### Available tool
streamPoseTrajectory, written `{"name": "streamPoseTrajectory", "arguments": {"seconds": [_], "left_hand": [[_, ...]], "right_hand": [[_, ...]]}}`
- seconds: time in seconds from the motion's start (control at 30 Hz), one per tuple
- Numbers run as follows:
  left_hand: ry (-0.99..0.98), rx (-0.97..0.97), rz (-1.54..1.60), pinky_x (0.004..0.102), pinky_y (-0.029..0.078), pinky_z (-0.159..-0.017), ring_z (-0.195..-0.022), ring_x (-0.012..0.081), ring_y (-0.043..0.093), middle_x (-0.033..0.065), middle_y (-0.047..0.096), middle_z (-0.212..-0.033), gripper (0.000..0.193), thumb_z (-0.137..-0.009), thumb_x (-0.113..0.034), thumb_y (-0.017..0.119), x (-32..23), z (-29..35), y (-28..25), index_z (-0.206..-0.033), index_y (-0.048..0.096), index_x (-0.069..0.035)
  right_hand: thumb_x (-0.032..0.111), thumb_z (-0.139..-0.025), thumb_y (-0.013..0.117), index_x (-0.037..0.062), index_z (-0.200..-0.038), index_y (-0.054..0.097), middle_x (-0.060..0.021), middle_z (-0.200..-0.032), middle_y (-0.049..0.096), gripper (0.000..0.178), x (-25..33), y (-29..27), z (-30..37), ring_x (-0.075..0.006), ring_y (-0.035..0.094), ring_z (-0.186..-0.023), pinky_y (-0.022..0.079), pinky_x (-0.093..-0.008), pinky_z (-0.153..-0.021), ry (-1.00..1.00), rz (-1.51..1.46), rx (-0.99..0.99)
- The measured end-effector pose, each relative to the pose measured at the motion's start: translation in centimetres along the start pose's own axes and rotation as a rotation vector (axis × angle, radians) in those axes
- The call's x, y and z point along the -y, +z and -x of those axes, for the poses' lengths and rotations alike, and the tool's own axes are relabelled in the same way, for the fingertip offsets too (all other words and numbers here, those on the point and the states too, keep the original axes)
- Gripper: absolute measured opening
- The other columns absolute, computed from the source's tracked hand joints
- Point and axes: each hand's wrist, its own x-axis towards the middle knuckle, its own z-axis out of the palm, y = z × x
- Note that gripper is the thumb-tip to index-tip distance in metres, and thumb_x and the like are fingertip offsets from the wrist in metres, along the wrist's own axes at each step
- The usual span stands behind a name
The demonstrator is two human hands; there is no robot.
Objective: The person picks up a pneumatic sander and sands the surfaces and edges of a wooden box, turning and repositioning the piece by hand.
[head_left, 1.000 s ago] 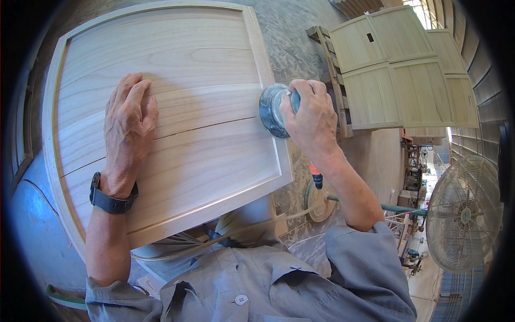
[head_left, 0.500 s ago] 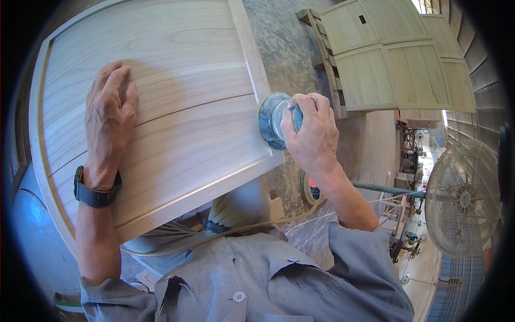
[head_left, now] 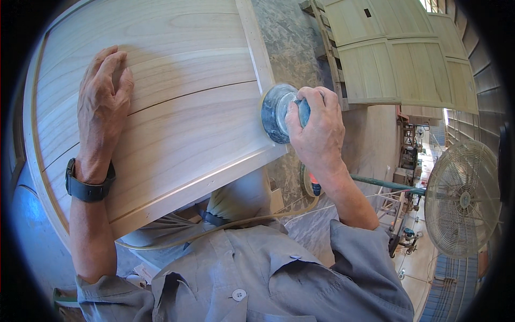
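Note:
A pale wooden frame-and-panel piece (head_left: 188,129) lies in front of me, with a raised rim along its edges. My right hand (head_left: 321,126) is wrapped over the top of a round, dust-covered blue-grey orbital sander (head_left: 274,114). The sander sits tilted at the panel's right rim, close to the near right corner; its pad face is hidden. On the left part of the boards, my left hand (head_left: 103,99) rests palm down, fingers stretched out, holding nothing. A dark watch (head_left: 91,181) is on that wrist.
A yellowish hose (head_left: 252,217) runs below the panel near my body, by a red-and-black fitting (head_left: 315,185). Right of me stands a large round fan (head_left: 462,198). More wooden panels (head_left: 397,70) stand beyond a pallet (head_left: 331,48) at the far right.
The whole view has shifted slightly, with the panel and both hands a little higher in it. The sander stays by the same corner; the left hand has hardly moved on the boards.

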Motion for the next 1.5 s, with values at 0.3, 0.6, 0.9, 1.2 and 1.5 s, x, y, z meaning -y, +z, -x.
{"name": "streamPoseTrajectory", "arguments": {"seconds": [0.3, 0.6, 0.9, 1.2, 1.5], "left_hand": [[0.011, -0.001, 0.002, 0.0362, 0.051, -0.099, -0.116, 0.0279, 0.061, 0.0123, 0.061, -0.133, 0.029, -0.095, -0.014, 0.061, 0.4, 0.2, 0.1, -0.122, 0.065, -0.001], [-0.014, 0.014, 0.007, 0.0356, 0.052, -0.097, -0.114, 0.0267, 0.062, 0.0115, 0.061, -0.132, 0.03, -0.096, -0.015, 0.06, 0.0, 0.1, 0.0, -0.122, 0.064, -0.001], [0.007, -0.018, -0.007, 0.0357, 0.052, -0.097, -0.112, 0.0268, 0.063, 0.0112, 0.062, -0.13, 0.029, -0.096, -0.015, 0.061, 0.4, 0.4, 0.3, -0.122, 0.064, -0.002], [0.009, -0.003, 0.0, 0.0362, 0.051, -0.099, -0.116, 0.0272, 0.061, 0.0115, 0.061, -0.132, 0.03, -0.096, -0.016, 0.06, 0.5, 0.2, 0.4, -0.123, 0.064, -0.002], [-0.041, 0.029, 0.026, 0.0365, 0.05, -0.099, -0.117, 0.0276, 0.061, 0.0118, 0.061, -0.132, 0.029, -0.096, -0.014, 0.06, 0.0, 0.2, 0.2, -0.122, 0.064, -0.002]], "right_hand": [[0.022, -0.088, 0.068, 0.0108, -0.109, 0.06, -0.0159, -0.113, 0.052, 0.025, 0.3, 0.0, 0.7, -0.0353, 0.056, -0.102, 0.051, -0.046, -0.081, 0.002, -0.007, -0.009], [0.021, -0.088, 0.068, 0.0108, -0.108, 0.06, -0.0145, -0.112, 0.052, 0.024, 0.5, -0.1, 1.0, -0.0351, 0.057, -0.102, 0.051, -0.0457, -0.082, 0.033, -0.017, -0.001], [0.019, -0.086, 0.069, 0.0101, -0.107, 0.06, -0.0146, -0.111, 0.053, 0.024, 0.2, 0.1, 1.3, -0.0353, 0.057, -0.103, 0.05, -0.0451, -0.084, 0.019, -0.019, -0.01], [0.018, -0.086, 0.069, 0.0099, -0.107, 0.059, -0.0144, -0.111, 0.053, 0.024, 0.0, -0.2, 1.8, -0.0353, 0.058, -0.101, 0.051, -0.0447, -0.083, 0.034, 0.007, -0.016], [0.018, -0.086, 0.069, 0.0097, -0.108, 0.059, -0.0155, -0.112, 0.054, 0.026, 0.0, -0.1, 2.1, -0.0362, 0.058, -0.101, 0.05, -0.0448, -0.083, 0.019, 0.006, -0.029]]}}
